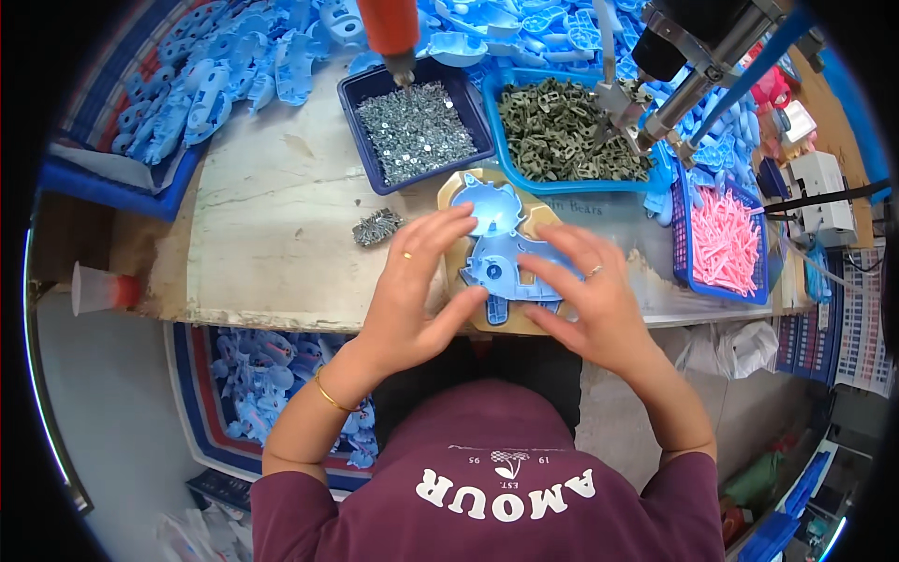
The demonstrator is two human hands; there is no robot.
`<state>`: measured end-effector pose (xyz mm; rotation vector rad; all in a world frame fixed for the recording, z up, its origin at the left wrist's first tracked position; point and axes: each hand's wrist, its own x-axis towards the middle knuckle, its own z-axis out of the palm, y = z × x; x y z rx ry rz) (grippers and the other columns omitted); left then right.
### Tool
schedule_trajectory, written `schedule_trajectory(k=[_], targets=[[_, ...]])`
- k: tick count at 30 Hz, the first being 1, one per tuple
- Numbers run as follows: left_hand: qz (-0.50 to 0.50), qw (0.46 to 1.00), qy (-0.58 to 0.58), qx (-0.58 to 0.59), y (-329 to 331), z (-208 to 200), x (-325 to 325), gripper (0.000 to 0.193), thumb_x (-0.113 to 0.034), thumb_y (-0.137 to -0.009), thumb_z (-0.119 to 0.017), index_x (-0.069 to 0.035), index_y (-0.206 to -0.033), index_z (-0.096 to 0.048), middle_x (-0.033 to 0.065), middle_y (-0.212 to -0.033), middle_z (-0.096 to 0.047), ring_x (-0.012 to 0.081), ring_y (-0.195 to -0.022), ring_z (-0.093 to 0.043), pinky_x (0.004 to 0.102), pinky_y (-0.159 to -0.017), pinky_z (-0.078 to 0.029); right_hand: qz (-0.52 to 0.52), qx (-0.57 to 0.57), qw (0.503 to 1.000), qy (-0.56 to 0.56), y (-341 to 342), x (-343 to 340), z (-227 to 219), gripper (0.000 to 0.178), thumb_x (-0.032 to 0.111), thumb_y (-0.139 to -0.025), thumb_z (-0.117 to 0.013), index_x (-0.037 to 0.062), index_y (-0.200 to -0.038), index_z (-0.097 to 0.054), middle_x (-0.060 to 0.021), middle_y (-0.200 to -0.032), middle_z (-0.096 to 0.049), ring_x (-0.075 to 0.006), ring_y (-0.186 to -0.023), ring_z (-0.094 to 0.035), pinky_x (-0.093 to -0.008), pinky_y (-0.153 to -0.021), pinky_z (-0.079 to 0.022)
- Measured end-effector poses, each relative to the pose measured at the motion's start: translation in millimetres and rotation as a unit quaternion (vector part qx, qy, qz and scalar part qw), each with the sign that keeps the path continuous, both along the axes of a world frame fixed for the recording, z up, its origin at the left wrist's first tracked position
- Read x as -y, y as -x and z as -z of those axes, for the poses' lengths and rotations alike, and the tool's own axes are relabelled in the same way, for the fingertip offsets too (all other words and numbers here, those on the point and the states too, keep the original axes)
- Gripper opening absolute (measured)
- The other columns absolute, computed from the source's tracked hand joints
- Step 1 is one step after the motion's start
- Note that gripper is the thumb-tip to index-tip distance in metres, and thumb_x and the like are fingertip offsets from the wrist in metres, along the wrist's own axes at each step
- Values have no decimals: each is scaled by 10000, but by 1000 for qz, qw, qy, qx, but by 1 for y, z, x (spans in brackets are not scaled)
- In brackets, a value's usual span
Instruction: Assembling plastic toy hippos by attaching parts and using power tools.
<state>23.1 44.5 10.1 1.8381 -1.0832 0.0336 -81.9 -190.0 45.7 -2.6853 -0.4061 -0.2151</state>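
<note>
Plastic shell (501, 255) on jig (453, 258), parts tray (435, 175) behind, basket (683, 248) right, cup (98, 288) far left

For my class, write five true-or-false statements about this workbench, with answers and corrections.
1. Blue plastic parts lie between the left hand and the right hand. True.
2. Both wrists are bare. False: a gold bracelet circles the left one.
3. The green pieces are in a light blue tray. True.
4. The basket at the right holds blue pieces. False: it holds pink pieces.
5. A small heap of metal pieces lies on the bench. True.
</note>
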Motion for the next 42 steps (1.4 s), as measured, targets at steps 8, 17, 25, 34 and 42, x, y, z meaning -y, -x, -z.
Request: schedule_trajectory(k=[8,17,25,34,42], targets=[[25,985,-131,107,13,0,34,665,-307,-849,-742,-49,-1417,-513,141,-1488,-487,370,-1408,-401,521,-1182,-294,64,-47,994,-78,9,19,7,629,203,-765,-825,34,-1327,-600,-143,-1330,-576,-343,-1180,-557,-426,-971,-470],[37,976,-185,110,20,5,48,688,-295,-852,-740,-46,-1443,-493,121,-1489,-497,350,-1411,-410,537,-1183,-284,38,11,999,8,9,19,13,642,189,-758,-829,8,-1327,-593,-134,-1256,-626,-334,-1078,-600,-422,-901,-520],[31,974,-190,122,19,7,52,633,-241,-860,-729,-30,-1419,-519,118,-1480,-500,355,-1376,-445,535,-1146,-337,50,34,997,39,8,18,11,554,189,-777,-816,39,-1278,-635,-116,-1209,-645,-319,-1059,-614,-398,-878,-529],[28,961,-226,154,25,4,53,628,-257,-880,-717,-12,-1423,-516,123,-1501,-479,346,-1382,-436,522,-1171,-312,147,73,985,45,-106,104,14,226,156,-856,-730,107,-1077,-738,-90,-1012,-708,-295,-881,-694,-425,-767,-547],[33,960,-226,160,24,6,52,620,-265,-894,-704,-1,-1423,-516,130,-1496,-482,333,-1382,-439,511,-1174,-307,178,-31,983,34,-129,97,25,106,117,-827,-666,109,-922,-715,-91,-966,-682,-315,-947,-678,-446,-808,-548]])
